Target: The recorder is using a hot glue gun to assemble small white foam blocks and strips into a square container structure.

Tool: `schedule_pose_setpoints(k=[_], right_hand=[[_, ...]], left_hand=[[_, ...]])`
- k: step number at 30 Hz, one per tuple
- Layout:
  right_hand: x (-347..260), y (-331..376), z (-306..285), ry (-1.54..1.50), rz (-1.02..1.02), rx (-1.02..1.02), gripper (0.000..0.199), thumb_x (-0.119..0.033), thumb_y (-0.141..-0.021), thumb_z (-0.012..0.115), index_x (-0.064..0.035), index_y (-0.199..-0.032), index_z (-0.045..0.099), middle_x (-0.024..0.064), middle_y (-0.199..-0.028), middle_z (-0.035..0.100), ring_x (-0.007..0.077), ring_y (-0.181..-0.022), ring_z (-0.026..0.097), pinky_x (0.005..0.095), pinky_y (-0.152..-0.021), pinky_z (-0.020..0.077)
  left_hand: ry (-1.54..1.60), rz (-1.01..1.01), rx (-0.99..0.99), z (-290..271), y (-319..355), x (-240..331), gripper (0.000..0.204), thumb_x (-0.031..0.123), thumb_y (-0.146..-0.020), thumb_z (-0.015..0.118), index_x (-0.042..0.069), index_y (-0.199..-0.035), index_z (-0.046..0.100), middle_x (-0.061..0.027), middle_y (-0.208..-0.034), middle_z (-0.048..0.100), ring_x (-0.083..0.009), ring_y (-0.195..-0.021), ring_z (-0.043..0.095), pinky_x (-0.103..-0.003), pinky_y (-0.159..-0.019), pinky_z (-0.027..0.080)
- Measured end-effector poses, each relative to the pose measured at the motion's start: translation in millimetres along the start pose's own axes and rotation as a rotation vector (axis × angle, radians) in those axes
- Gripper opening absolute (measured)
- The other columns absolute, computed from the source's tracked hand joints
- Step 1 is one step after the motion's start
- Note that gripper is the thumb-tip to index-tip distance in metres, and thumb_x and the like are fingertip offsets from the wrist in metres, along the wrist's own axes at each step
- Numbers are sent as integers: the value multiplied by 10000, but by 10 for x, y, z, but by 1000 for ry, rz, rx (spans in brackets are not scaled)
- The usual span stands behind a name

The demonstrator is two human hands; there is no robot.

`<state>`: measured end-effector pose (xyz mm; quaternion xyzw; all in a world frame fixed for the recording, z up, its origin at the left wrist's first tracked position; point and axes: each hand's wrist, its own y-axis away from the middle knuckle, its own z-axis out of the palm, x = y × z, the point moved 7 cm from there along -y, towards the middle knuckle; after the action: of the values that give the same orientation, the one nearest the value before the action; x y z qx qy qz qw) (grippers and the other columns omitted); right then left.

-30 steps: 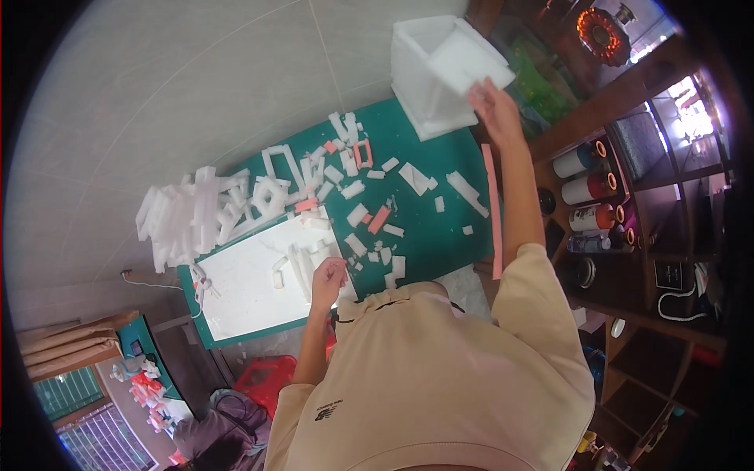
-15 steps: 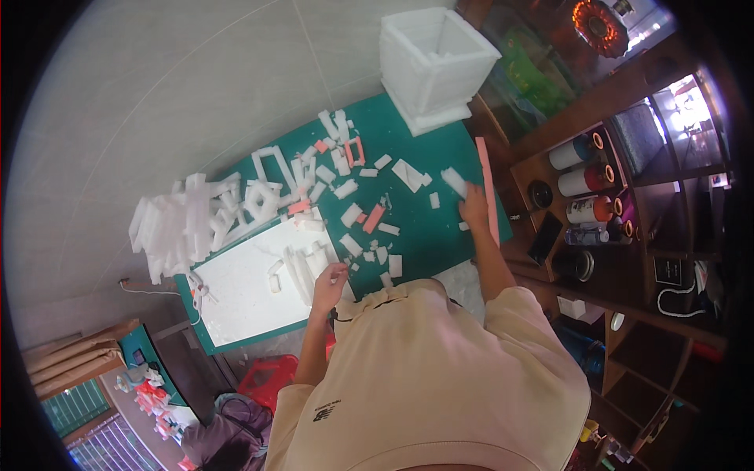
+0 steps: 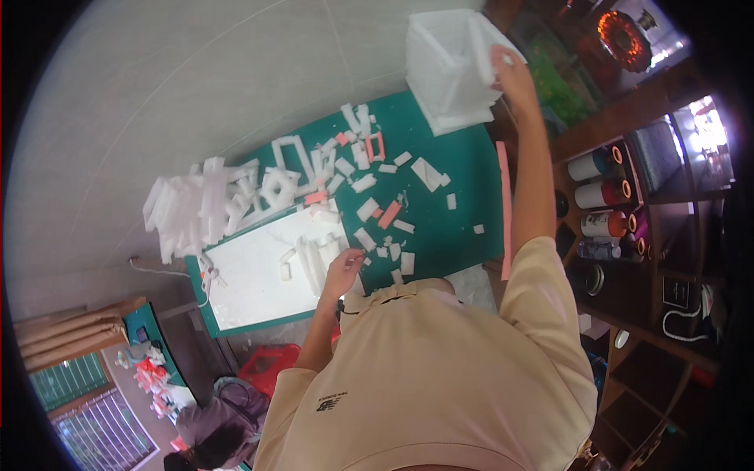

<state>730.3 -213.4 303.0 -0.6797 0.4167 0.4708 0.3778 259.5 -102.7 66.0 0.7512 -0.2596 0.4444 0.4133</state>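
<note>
My right hand (image 3: 511, 72) is at the right rim of a white foam box (image 3: 444, 98) on the far right of the table. Its fingers are closed on a white foam piece (image 3: 481, 53), which merges with the pale box wall, so its outline is unclear. At the near edge, my left hand (image 3: 344, 271) rests by the right side of a white board (image 3: 247, 290). Its fingers are curled together, and whatever they may hold is too small to make out. Upright white foam strips (image 3: 312, 263) stand on the board beside it.
Scattered foam offcuts (image 3: 367, 209) in white and pink lie across the green table (image 3: 463, 251). White foam strips (image 3: 188, 204) are heaped at the left. A long pink strip (image 3: 504, 212) lies along the right edge. Bottles (image 3: 605, 191) stand on a wooden shelf farther right.
My right hand has moved up and away from the table's right side to the foam box, taking a white foam piece along. My left hand stays by the board; the whole view has shifted slightly.
</note>
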Motion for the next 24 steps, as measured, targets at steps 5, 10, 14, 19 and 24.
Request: schedule_pose_setpoints(k=[5, 10, 14, 19, 24], right_hand=[[814, 127, -312, -324, 178, -27, 652, -486, -921, 467, -57, -1396, 339, 130, -1377, 427, 285, -1098, 531, 369, -917, 430], [2331, 1683, -824, 1025, 161, 110, 582, -370, -838, 579, -79, -1318, 426, 243, -1255, 499, 419, -1156, 480, 488, -954, 398], [3102, 2599, -1051, 927, 582, -73, 512, -217, -820, 564, -103, -1304, 444, 207, -1269, 490, 404, -1135, 500, 473, -926, 426], [3097, 2685, -963, 920, 516, 9, 467, -194, -798, 605, -84, -1238, 493, 190, -1145, 574, 378, -1039, 572, 458, -871, 460], [3001, 2448, -773, 1017, 352, 47, 418, -156, -744, 660, -65, -1137, 548, 171, -920, 650, 355, -916, 630, 436, -802, 492]], left_hand=[[55, -54, -7, 41, 96, -184, 184, 126, -885, 584, 18, -1032, 592, -88, -928, 657, -171, -786, 624, -289, -720, 495], [63, -42, 38, -13, 112, -311, 198, 131, -881, 588, 18, -1044, 592, -95, -910, 657, -173, -767, 624, -290, -705, 493], [-31, -4, -19, -2, 39, -246, 205, 124, -876, 590, 20, -1052, 593, -97, -911, 657, -178, -758, 623, -295, -698, 492], [-54, -5, -46, -22, -143, -100, 197, 121, -876, 588, 19, -1045, 594, -96, -901, 655, -175, -750, 619, -292, -689, 491], [-9, 41, -5, -42, -133, -49, 178, 121, -880, 583, 20, -1026, 594, -96, -902, 654, -170, -739, 614, -290, -675, 489]])
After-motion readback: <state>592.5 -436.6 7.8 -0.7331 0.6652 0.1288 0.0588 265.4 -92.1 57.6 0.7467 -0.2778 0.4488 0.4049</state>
